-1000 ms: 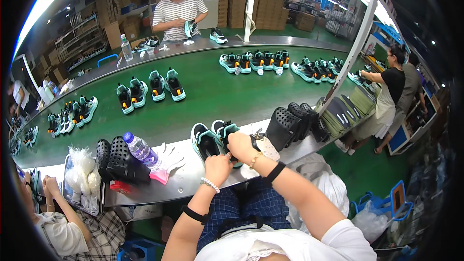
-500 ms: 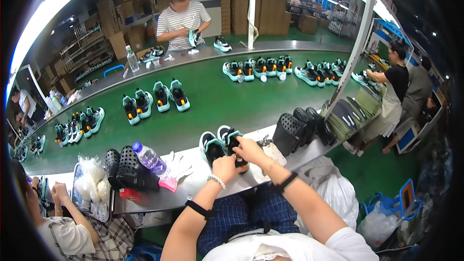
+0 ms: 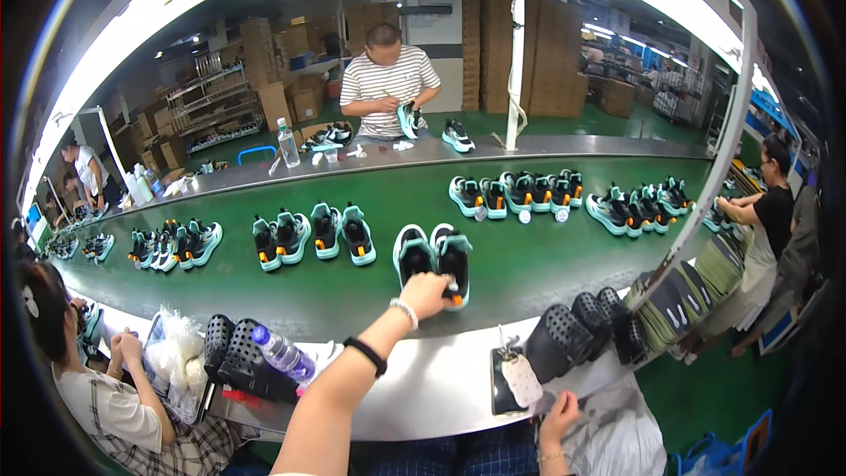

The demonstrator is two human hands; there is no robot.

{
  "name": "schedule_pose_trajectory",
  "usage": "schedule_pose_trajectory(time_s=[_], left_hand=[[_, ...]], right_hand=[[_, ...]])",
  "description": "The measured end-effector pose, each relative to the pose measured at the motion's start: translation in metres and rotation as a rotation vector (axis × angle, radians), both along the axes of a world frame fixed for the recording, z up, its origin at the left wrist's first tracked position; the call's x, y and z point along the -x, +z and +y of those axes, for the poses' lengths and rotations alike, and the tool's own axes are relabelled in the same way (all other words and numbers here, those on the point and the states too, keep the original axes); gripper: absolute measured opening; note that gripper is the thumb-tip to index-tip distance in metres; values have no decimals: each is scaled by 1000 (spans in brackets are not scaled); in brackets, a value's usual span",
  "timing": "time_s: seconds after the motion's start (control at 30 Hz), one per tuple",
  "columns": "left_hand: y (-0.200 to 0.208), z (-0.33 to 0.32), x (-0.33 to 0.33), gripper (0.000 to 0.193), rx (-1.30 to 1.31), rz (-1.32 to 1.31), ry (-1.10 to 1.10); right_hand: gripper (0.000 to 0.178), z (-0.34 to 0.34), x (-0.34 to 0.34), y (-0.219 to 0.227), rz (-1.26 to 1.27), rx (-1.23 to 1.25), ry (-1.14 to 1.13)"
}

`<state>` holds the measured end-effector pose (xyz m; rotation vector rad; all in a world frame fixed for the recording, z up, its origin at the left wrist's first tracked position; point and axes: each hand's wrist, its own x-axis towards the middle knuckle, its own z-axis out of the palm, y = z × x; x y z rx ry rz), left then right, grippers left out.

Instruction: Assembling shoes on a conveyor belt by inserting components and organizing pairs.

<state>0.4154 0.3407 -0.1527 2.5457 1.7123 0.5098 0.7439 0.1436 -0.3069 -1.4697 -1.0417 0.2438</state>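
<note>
A pair of black and mint-green sneakers [image 3: 432,256] stands on the near part of the green conveyor belt, with orange at the heel. My left hand [image 3: 425,294], with a beaded bracelet and a black band on its arm, reaches out and is closed on their heels. The fingers hide part of both heels. Down at the table's near edge, my right hand [image 3: 559,416] hangs with curled fingers and nothing visible in them. Beside it lie a dark phone-like thing [image 3: 504,388] and a pale patterned tag or pouch [image 3: 523,381].
More sneakers stand in pairs along the belt [image 3: 397,304]. Black clogs [image 3: 564,335] sit on the metal table [image 3: 441,370] at right; others stand at left beside a purple-capped bottle [image 3: 284,356]. Green folded bags [image 3: 674,304] are at far right. Co-workers sit at left, across and right.
The sneakers have gone from the white table strip forward onto the belt with my left hand. My right hand has let go and drawn back to the table edge. The view has shifted.
</note>
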Motion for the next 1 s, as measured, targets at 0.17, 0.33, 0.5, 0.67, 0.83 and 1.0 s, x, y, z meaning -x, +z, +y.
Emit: schedule_pose_trajectory(time_s=[0.17, 0.33, 0.5, 0.67, 0.83, 1.0], left_hand=[[-40, 133, 54, 32, 17, 153, 175], [-61, 174, 116, 50, 216, 296, 291], [-71, 200, 130, 55, 156, 330, 374], [-92, 193, 90, 63, 71, 240, 704], [-59, 98, -2, 64, -57, -452, 247], [-116, -47, -84, 66, 271, -725, -91]], right_hand=[[23, 7, 2, -28, -112, 69, -85], [24, -6, 16, 11, -319, 297, -141], [23, -4, 14, 11, -151, 345, -117], [17, 19, 5, -24, -260, 116, -125], [32, 19, 0, 20, -366, 444, 130], [58, 10, 14, 51, -571, 445, 230]])
